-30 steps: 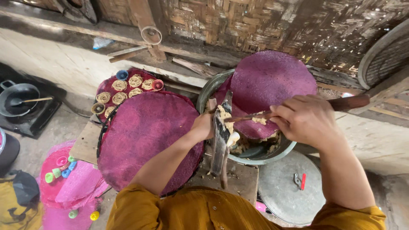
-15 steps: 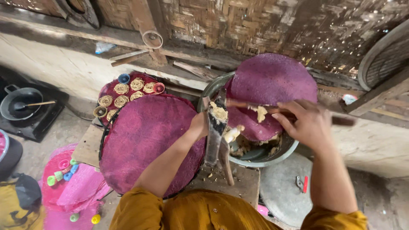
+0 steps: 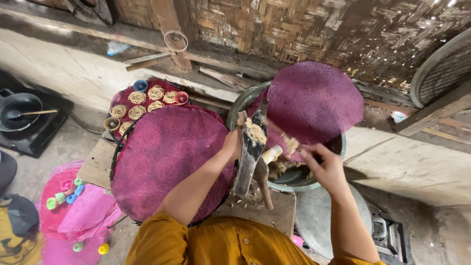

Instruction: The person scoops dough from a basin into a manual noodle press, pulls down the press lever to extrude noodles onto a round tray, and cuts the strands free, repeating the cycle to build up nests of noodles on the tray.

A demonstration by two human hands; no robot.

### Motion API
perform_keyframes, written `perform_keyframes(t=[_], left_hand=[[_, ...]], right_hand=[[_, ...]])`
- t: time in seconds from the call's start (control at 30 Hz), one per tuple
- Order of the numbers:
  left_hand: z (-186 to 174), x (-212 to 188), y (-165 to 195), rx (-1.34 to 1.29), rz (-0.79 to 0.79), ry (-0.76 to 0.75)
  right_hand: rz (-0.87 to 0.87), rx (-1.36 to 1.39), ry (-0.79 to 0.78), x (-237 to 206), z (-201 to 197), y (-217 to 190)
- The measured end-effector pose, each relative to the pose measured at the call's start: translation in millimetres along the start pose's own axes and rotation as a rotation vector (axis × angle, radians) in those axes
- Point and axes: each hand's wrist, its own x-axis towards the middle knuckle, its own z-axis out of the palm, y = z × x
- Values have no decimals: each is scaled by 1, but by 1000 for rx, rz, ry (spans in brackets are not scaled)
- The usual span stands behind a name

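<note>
A dark, dough-smeared blade (image 3: 250, 147) is gripped by the left hand (image 3: 233, 144). At three o'clock, the right hand (image 3: 324, 167) is closed on dough (image 3: 290, 145) above the bowl (image 3: 294, 184).

2 purple discs (image 3: 169, 162) crowd the metal bowl (image 3: 294, 181); open floor (image 3: 422, 167) lies right

A crumpled bluish plastic wrapper (image 3: 117, 47) lies on the ledge under the woven wall.

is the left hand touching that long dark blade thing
Touching: the head view shows the left hand wrapped against the upper edge of the dark blade, with no gap.
</note>
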Motion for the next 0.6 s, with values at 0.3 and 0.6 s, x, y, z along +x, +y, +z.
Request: perform_keyframes(t=[0.3,0.6], left_hand=[[4,2,32,73,-124,-212],[9,15,-15,176,112,-26]], right_hand=[[-101,-402,308,-8,55,-12],[244,-234,176,-15,39,6]])
